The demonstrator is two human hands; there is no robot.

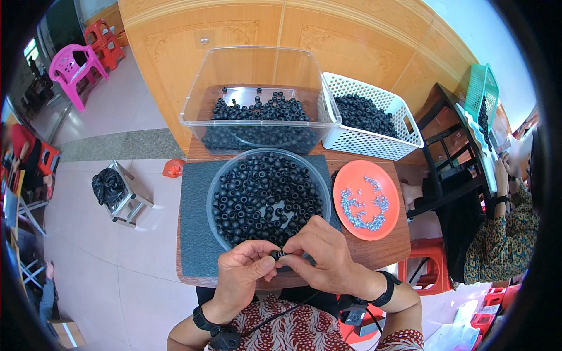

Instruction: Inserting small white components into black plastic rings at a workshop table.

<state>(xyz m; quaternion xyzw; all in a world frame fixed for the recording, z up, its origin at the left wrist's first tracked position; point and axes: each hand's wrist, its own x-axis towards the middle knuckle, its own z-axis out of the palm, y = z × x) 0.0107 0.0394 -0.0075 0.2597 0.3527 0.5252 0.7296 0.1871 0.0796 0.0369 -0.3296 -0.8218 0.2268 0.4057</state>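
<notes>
Over the front rim of a round clear tub (218,234), my two hands meet fingertip to fingertip. My left hand (243,266) pinches a small black knob-like piece with a hole (276,255) between thumb and fingers. My right hand (322,257) is closed in a pinch against the same piece; a small pale glint shows there, but whatever its fingers hold is too small to make out. Many like black pieces (263,187) fill the tub. To its right lies an orange plate (366,230) with small silvery metal bits (374,221) scattered in a ring.
Behind the tub stand a clear rectangular bin (257,124) and a white perforated basket (374,146), both holding black pieces. A dark mat (196,234) covers part of the wooden table (386,251). A co-worker (497,240) sits at the right. A stool (130,199) with a black bag stands left.
</notes>
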